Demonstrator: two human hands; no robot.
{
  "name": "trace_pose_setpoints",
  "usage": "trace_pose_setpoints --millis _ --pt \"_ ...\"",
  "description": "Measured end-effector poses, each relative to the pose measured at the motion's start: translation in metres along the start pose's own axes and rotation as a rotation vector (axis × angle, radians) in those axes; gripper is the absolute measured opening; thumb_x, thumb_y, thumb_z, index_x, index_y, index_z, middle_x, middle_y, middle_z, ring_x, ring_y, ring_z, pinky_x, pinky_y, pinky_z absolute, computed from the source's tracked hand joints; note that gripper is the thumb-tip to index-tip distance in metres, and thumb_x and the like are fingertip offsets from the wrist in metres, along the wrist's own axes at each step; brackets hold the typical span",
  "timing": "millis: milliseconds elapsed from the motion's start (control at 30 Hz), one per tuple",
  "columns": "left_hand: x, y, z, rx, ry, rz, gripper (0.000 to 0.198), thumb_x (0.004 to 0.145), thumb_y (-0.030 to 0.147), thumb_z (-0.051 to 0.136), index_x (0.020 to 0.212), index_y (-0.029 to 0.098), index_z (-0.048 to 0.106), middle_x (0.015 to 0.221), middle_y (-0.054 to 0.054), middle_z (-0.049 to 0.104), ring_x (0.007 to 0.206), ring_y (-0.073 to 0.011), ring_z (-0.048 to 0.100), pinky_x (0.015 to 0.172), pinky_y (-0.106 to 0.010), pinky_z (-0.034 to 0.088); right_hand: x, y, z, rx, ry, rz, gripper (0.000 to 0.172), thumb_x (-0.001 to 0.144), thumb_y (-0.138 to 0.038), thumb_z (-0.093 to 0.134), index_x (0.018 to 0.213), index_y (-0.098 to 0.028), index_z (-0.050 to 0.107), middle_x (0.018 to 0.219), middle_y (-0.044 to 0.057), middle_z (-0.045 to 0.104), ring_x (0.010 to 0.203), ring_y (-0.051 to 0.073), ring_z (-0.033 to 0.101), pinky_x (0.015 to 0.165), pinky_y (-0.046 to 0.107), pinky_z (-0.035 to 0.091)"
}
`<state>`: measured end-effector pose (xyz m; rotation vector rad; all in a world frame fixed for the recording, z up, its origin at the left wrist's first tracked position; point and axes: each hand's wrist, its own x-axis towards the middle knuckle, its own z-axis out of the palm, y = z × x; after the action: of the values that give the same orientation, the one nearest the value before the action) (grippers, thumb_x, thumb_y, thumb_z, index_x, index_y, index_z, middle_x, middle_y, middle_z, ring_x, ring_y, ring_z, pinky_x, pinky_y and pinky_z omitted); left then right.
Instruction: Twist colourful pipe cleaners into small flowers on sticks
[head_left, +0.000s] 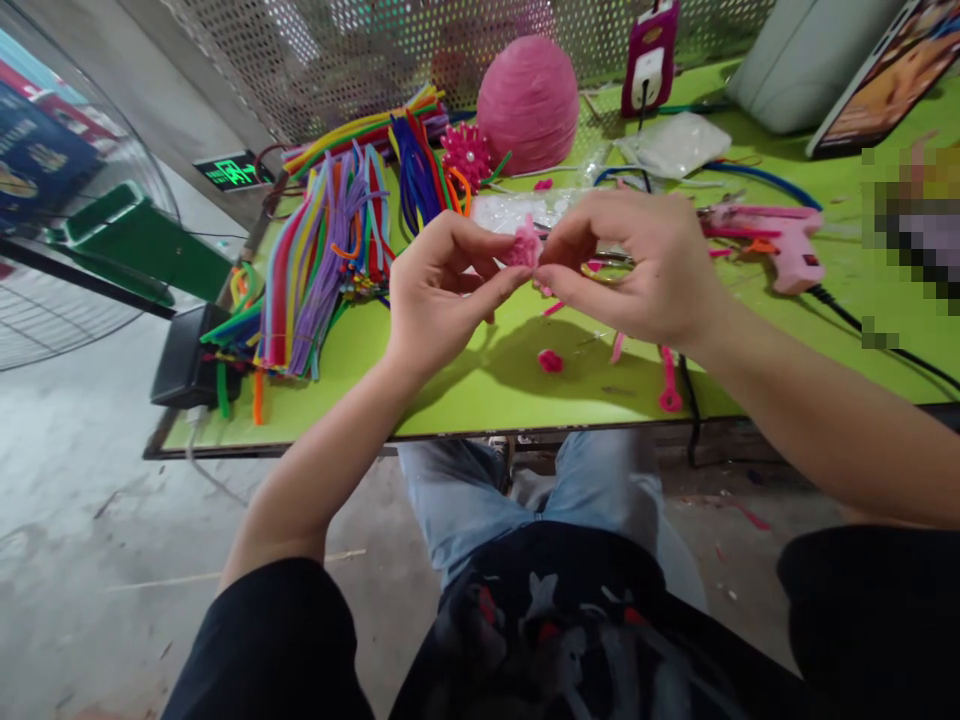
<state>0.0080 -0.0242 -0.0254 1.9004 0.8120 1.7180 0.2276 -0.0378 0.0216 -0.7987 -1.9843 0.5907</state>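
Note:
Above the green table, my left hand (pixel 435 290) pinches a small pink fuzzy piece (pixel 525 245) between thumb and fingers. It looks bent from pipe cleaner. My right hand (pixel 645 265) has its thumb and fingertips closed on the right edge of the same piece, so both hands meet there. The fingertips hide part of its shape. On the tabletop below lies a small deep-pink curl (pixel 550 360). Pink offcuts and a pink strip with a round end (pixel 669 385) are near my right wrist.
Bundles of coloured pipe cleaners (pixel 300 270) lie at the left, beside a black adapter (pixel 187 355). Behind my hands are a pink wound ball (pixel 529 105) and a spiky pink flower (pixel 466 155). At the right are a pink glue gun (pixel 787 240) with its cord and a propped phone (pixel 889 75).

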Motion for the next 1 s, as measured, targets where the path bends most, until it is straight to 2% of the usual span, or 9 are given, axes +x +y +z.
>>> trace_pose_setpoints --millis 133,233,333,400,533,600,733,833,1000 --pt "-0.001 0.002 0.0 0.084 -0.074 -0.067 0.064 0.09 0.087 0.079 0.099 0.025 0.068 0.086 -0.001 0.072 0.063 -0.0096 0.066 0.051 -0.026 0.055 -0.002 -0.001 0.004 0.044 -0.003 0.039 0.027 0.098 -0.047 0.088 0.088 -0.026 0.074 0.088 0.006 0.073 0.085 0.026 0.068 0.086 0.044 0.057" --pt "0.002 0.008 -0.004 0.035 -0.116 -0.099 0.059 0.092 0.082 0.081 0.098 0.024 0.068 0.087 -0.001 0.075 0.07 -0.0115 0.071 0.056 -0.028 0.06 -0.001 0.001 0.004 0.007 0.019 0.042 0.029 0.098 -0.05 0.087 0.089 -0.027 0.073 0.087 0.006 0.072 0.087 0.027 0.069 0.083 0.042 0.057" --pt "0.005 0.017 -0.005 -0.099 -0.122 -0.161 0.049 0.092 0.067 0.091 0.093 0.024 0.069 0.08 0.002 0.074 0.066 -0.0095 0.068 0.052 -0.026 0.057 -0.001 -0.001 0.003 -0.087 0.008 0.019 0.028 0.101 -0.048 0.084 0.088 -0.027 0.071 0.085 0.006 0.071 0.088 0.026 0.069 0.083 0.041 0.058" --pt "0.005 0.018 -0.006 -0.142 -0.166 -0.195 0.043 0.095 0.061 0.091 0.095 0.024 0.07 0.078 0.004 0.074 0.063 -0.0079 0.065 0.05 -0.025 0.055 -0.002 -0.004 0.002 -0.117 -0.008 0.009 0.025 0.102 -0.045 0.081 0.087 -0.027 0.07 0.085 0.005 0.071 0.087 0.026 0.068 0.082 0.041 0.057" --pt "0.003 0.01 -0.006 -0.05 -0.275 -0.128 0.047 0.107 0.069 0.073 0.109 0.022 0.071 0.09 0.001 0.08 0.069 -0.0071 0.065 0.052 -0.026 0.053 -0.003 -0.01 0.006 0.023 0.009 0.04 0.021 0.1 -0.034 0.079 0.084 -0.026 0.066 0.082 0.003 0.069 0.076 0.021 0.061 0.07 0.039 0.048" --pt "0.001 0.007 -0.006 0.015 -0.272 -0.11 0.051 0.107 0.073 0.069 0.111 0.022 0.072 0.092 0.0 0.081 0.072 -0.0078 0.067 0.053 -0.026 0.053 -0.003 -0.011 0.009 0.131 0.026 0.11 0.023 0.098 -0.034 0.081 0.084 -0.026 0.065 0.081 0.003 0.068 0.073 0.019 0.058 0.067 0.038 0.045" --pt "-0.001 0.014 -0.002 0.046 -0.194 -0.125 0.052 0.1 0.077 0.076 0.103 0.024 0.077 0.089 0.0 0.077 0.071 -0.0106 0.068 0.045 -0.023 0.05 -0.003 -0.011 0.015 0.212 0.061 0.19 0.025 0.095 -0.034 0.086 0.082 -0.026 0.065 0.081 0.004 0.069 0.071 0.021 0.058 0.065 0.038 0.05" --pt "0.001 0.022 -0.001 -0.01 -0.186 -0.16 0.051 0.096 0.076 0.082 0.097 0.025 0.079 0.085 0.001 0.077 0.068 -0.0106 0.07 0.044 -0.021 0.052 -0.005 -0.013 0.014 0.135 0.086 0.14 0.022 0.095 -0.026 0.082 0.081 -0.026 0.065 0.081 0.005 0.071 0.07 0.021 0.06 0.066 0.04 0.052" --pt "0.004 0.021 -0.005 -0.005 -0.291 -0.204 0.05 0.098 0.075 0.078 0.098 0.025 0.077 0.084 0.001 0.077 0.071 -0.0125 0.076 0.055 -0.025 0.063 -0.005 -0.015 0.004 -0.099 0.022 -0.027 0.024 0.095 -0.024 0.082 0.08 -0.026 0.064 0.08 0.003 0.069 0.077 0.022 0.063 0.08 0.042 0.053"
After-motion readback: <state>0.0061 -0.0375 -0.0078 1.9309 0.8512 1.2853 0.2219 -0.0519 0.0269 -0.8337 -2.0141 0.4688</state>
